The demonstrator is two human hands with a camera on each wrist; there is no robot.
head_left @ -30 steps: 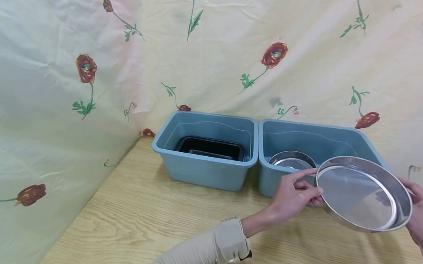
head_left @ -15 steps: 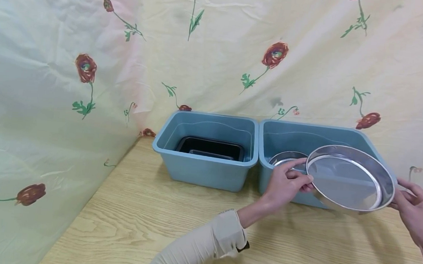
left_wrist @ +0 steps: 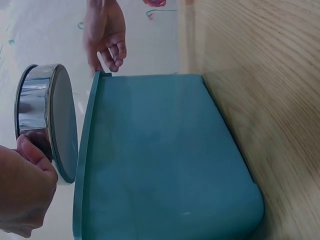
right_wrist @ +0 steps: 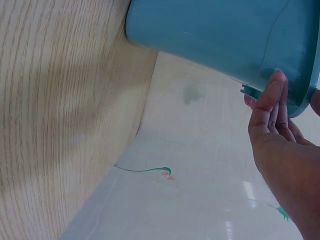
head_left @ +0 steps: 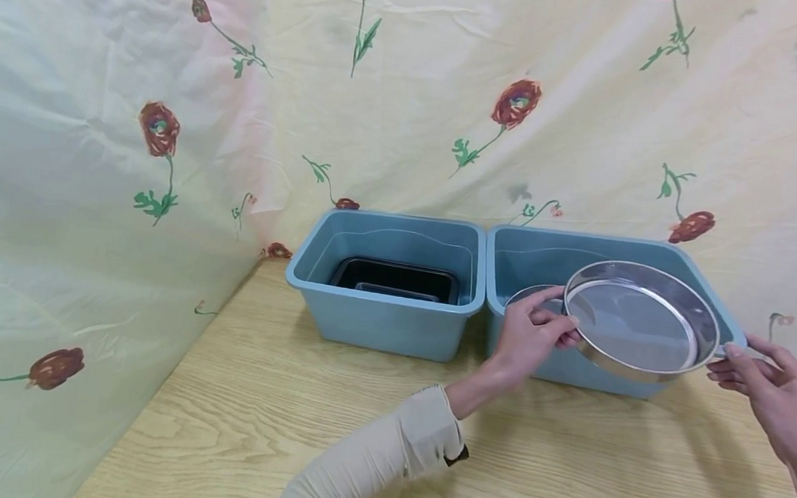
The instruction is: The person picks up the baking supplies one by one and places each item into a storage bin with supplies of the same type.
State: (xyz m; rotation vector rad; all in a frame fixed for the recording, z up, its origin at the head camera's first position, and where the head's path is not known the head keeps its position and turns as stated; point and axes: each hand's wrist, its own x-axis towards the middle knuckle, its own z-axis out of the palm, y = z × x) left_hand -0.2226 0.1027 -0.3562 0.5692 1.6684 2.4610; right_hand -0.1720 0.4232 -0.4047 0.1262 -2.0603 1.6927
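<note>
My left hand (head_left: 530, 331) pinches the left edge of a round steel sieve (head_left: 632, 327) with a fine see-through mesh. The sieve tilts over the front of the right blue bin (head_left: 591, 374); in the left wrist view its metal wall (left_wrist: 37, 100) shows just outside the bin's rim. At that bin's front right corner, my right hand (head_left: 777, 391) grips the rim, thumb on top and fingers underneath against the outer wall. Another round steel sieve (head_left: 523, 293) lies inside the right bin, partly covered by my left hand and the held sieve.
A second blue bin (head_left: 379, 325) stands directly left of the first, with a black rectangular pan (head_left: 404, 274) inside. Both stand on a wood-grain table (head_left: 256, 393). Flowered cloth (head_left: 408, 111) hangs behind and at the left.
The sieve has moved left and away from me, over the right bin. My right hand has let go of the sieve's edge and taken hold of the bin's rim.
</note>
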